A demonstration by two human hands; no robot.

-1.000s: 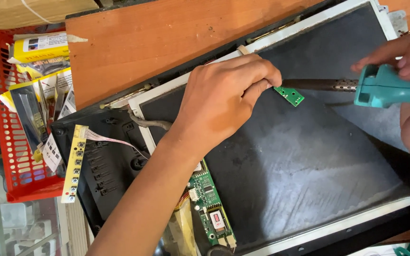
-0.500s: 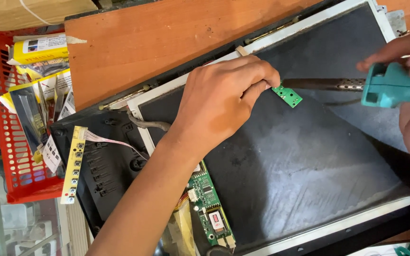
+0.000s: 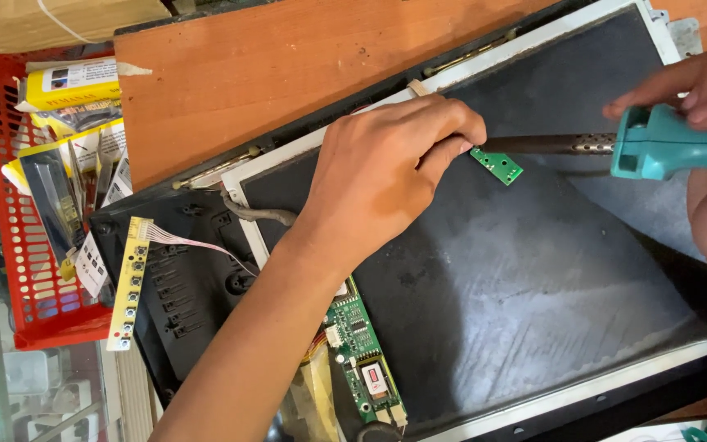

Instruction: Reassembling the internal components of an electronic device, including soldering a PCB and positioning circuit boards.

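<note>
Soldering iron [image 3: 607, 146] beside small green board [image 3: 497, 165]

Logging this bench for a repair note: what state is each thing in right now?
Left hand: fingers curled, pinching at the small green board.
Right hand: gripping the teal soldering iron, barrel level, tip toward the board.
Monitor panel: face down, back cover off.
Red basket: filled with packets.

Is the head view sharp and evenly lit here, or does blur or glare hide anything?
Head view: soft, even light, no harsh glare; the left hand, small green board and soldering iron read sharp; the right hand is cut by the frame edge; only a dull sheen lies on the dark panel.
</note>
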